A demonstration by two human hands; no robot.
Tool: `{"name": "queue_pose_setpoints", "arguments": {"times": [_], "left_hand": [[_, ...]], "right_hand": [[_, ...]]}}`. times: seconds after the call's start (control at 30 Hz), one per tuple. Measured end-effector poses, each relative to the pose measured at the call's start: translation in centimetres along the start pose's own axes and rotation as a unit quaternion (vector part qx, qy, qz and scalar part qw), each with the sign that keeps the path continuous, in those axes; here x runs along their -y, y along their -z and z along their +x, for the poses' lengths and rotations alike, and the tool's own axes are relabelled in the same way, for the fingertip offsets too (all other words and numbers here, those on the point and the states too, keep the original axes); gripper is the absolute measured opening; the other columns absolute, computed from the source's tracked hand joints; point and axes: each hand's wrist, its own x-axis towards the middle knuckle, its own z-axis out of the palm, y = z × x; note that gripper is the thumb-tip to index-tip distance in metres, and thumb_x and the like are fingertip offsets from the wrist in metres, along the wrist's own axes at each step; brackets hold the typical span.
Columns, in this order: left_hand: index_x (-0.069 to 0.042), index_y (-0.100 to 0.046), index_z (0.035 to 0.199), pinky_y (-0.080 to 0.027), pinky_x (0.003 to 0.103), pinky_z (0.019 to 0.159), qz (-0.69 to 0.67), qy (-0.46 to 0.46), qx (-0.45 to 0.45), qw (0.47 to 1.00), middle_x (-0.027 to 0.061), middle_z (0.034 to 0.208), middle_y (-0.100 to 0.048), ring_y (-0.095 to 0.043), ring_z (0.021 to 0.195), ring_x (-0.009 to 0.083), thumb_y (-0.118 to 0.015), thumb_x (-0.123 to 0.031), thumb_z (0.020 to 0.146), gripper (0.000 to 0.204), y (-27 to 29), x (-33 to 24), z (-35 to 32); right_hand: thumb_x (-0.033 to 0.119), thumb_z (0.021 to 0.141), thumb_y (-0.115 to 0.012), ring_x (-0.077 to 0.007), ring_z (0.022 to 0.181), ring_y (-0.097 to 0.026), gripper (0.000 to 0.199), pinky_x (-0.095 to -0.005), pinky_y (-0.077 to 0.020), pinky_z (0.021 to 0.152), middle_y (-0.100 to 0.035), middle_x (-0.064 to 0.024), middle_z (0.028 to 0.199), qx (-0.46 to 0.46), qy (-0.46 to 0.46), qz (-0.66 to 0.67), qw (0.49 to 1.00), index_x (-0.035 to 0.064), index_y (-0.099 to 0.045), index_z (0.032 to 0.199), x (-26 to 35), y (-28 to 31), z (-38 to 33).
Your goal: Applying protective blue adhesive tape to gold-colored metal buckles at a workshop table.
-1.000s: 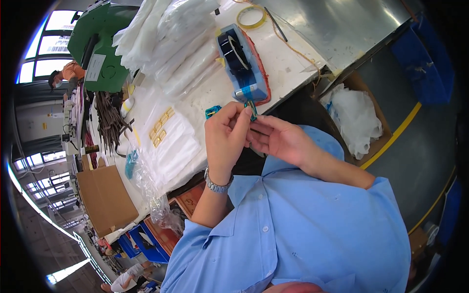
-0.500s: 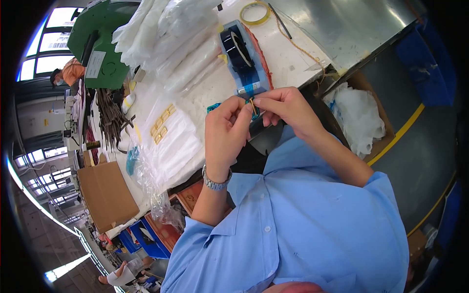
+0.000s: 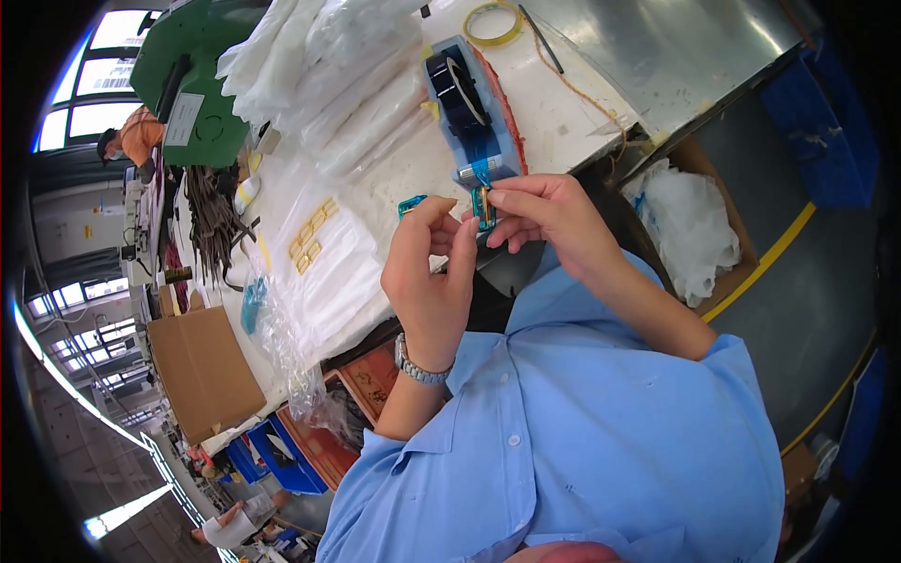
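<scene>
Between the thumb and fingers of my right hand [image 3: 549,216] is a small gold buckle [image 3: 483,208] with blue tape film around it. It sits just below the front end of a blue tape dispenser [image 3: 507,117], which carries a roll of dark blue tape [image 3: 458,94]. A strip of blue tape [image 3: 482,171] runs from the dispenser down toward the buckle. My left hand [image 3: 430,272] is beside the buckle, thumb and forefinger apart, holding nothing. Past its forefinger lies another small blue-wrapped piece [image 3: 410,205]. Several bare gold buckles [image 3: 313,235] lie in rows on white sheeting to the left.
Clear plastic bags [image 3: 328,84] are heaped behind the buckles. A yellowish tape roll [image 3: 494,24] lies at the back. To the right stands a carton [image 3: 727,188] with plastic inside; a cardboard box [image 3: 206,375] is at the left. Two people are in the left background.
My left hand has let go of the buckle and drawn back slightly, its fingers spreading. The right hand keeps its pinch, and more of the blue-taped buckle now shows.
</scene>
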Motion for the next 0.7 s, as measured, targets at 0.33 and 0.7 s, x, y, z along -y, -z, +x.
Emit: {"name": "queue_pose_setpoints", "arguments": {"times": [0.33, 0.7], "left_hand": [[0.003, -0.072, 0.113, -0.054, 0.029, 0.060, 0.061, -0.139, -0.044, 0.987, 0.0117, 0.090, -0.071, -0.066, 0.067, 0.0185, -0.076, 0.008, 0.088, 0.026, -0.9, 0.7, -0.8], [-0.002, -0.069, 0.096, -0.049, 0.043, 0.060, 0.151, -0.125, 0.078, 0.977, 0.0134, 0.076, -0.059, -0.061, 0.066, 0.0319, -0.072, -0.002, 0.088, 0.008, -0.2, -0.8, 2.4]], "right_hand": [[0.023, 0.104, -0.068, -0.0065, 0.071, -0.068, 0.028, -0.0193, -0.0438, 0.056, -0.075, -0.0012, 0.100, 0.008, -0.014, 0.094, 0.995, 0.0018, -0.075, 0.121, -2.3, -0.3, -0.8], [0.027, 0.105, -0.067, -0.0080, 0.087, -0.069, 0.024, -0.0230, -0.0497, 0.069, -0.074, 0.0029, 0.101, -0.021, -0.108, 0.248, 0.962, 0.0091, -0.073, 0.118, -3.7, -0.1, -1.1]]}}
